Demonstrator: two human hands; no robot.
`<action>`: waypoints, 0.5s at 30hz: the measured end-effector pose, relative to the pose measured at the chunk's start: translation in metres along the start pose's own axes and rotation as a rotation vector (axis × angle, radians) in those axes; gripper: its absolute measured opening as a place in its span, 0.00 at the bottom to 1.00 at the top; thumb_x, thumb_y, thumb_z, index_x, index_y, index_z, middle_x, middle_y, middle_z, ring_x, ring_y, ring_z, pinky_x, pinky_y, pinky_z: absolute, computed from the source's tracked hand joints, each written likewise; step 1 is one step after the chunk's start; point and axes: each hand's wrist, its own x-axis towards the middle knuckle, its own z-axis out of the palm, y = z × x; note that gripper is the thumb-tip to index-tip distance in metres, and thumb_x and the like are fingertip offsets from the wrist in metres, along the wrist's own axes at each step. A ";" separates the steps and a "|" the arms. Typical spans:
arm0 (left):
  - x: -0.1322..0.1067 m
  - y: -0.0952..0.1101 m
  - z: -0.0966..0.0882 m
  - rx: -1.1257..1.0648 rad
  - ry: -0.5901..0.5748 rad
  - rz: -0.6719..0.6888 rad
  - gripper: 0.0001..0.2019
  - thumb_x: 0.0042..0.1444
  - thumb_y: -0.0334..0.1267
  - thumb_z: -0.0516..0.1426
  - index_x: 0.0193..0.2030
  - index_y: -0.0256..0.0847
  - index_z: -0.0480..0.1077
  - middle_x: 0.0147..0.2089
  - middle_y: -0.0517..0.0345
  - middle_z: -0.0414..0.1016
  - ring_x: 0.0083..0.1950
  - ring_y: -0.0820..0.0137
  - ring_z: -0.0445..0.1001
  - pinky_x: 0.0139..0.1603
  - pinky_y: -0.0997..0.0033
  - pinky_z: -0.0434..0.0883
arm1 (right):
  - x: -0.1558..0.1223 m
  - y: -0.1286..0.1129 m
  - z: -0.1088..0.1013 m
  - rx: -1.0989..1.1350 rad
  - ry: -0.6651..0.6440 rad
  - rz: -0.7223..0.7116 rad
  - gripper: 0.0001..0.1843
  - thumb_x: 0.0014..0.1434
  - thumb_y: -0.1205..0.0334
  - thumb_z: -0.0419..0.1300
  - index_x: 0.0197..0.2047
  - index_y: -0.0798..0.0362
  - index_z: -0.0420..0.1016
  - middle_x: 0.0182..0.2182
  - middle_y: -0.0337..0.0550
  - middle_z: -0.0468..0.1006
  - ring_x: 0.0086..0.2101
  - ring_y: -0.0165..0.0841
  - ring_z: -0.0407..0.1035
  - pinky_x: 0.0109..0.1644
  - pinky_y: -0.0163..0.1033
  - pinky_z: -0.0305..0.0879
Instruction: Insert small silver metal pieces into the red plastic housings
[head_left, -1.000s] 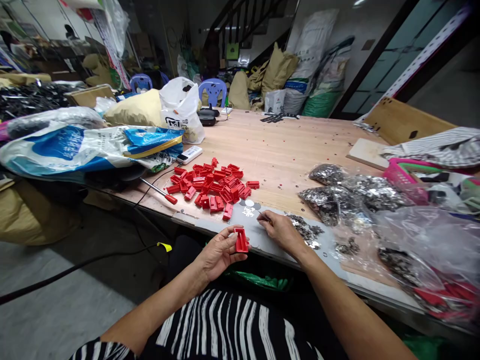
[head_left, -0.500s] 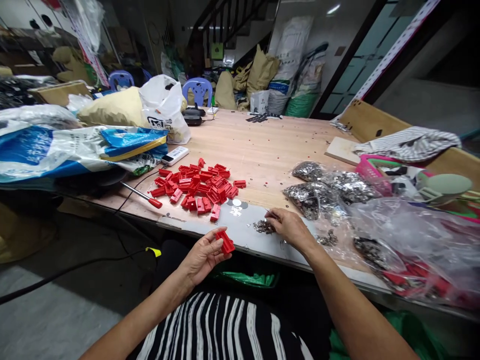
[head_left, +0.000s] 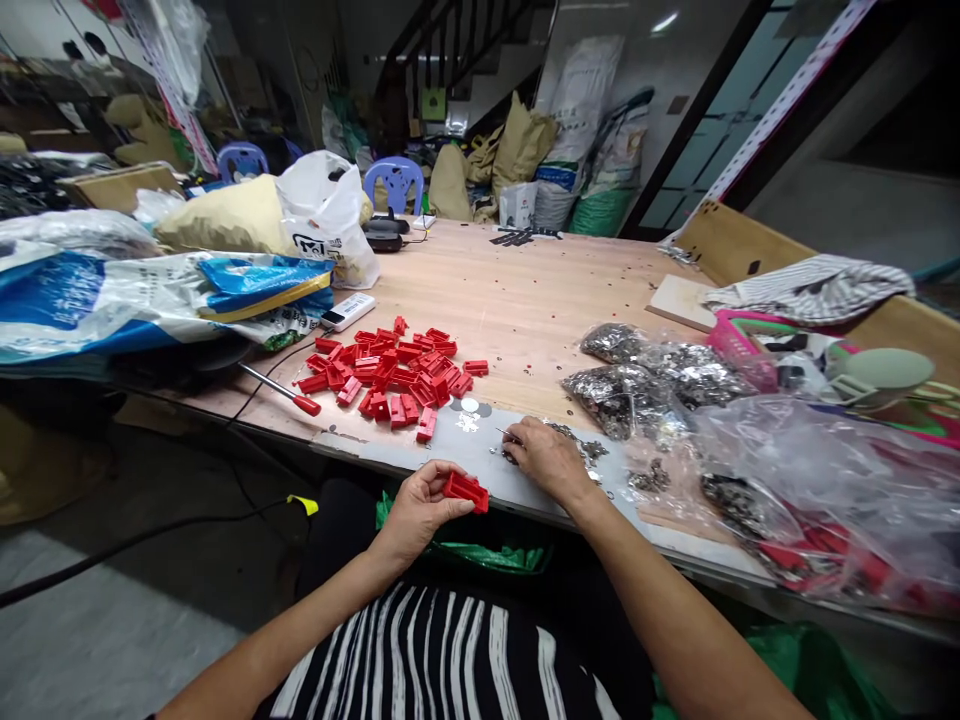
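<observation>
The left hand (head_left: 417,512) pinched the red case (head_left: 466,491), its long axis running far-left to near-right; the right hand (head_left: 546,458), farther right, pinched a thin tool (head_left: 508,434).

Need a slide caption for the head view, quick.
A red part in the left hand; the right hand, pinching a thin item, at small metal pieces.

Parts heap (head_left: 405,378) on table (head_left: 487,285), left of metal pieces (head_left: 592,450) (bags (head_left: 615,395) farther right).
</observation>
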 end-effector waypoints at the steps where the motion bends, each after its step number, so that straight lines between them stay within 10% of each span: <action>1: -0.001 0.000 -0.001 0.032 0.020 0.031 0.18 0.41 0.32 0.68 0.40 0.37 0.69 0.40 0.53 0.79 0.42 0.66 0.77 0.48 0.68 0.71 | 0.000 0.001 0.000 0.018 0.016 -0.006 0.07 0.59 0.61 0.55 0.37 0.49 0.75 0.38 0.42 0.75 0.35 0.32 0.70 0.34 0.34 0.58; 15: -0.009 0.005 -0.003 0.590 0.158 0.402 0.19 0.47 0.37 0.65 0.48 0.48 0.74 0.47 0.55 0.77 0.48 0.62 0.75 0.56 0.65 0.67 | -0.051 -0.039 -0.013 0.661 0.165 -0.129 0.07 0.61 0.57 0.55 0.35 0.50 0.69 0.25 0.38 0.74 0.25 0.30 0.65 0.30 0.33 0.59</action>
